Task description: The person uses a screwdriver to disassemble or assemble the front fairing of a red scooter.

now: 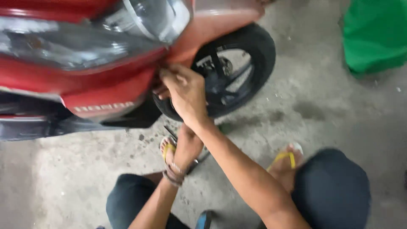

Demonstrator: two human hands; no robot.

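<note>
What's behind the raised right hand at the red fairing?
Behind the right hand sit the black front tyre and spoked wheel, beside the red fairing. The hand covers the panel edge its fingertips touch, so any fastener there is hidden. The left hand hangs lower, near the floor.

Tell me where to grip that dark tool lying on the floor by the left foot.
Likely the free end of the dark tool, coming from the right: the left hand already covers its upper end, and the shaft lies slanted on the concrete floor.
</note>
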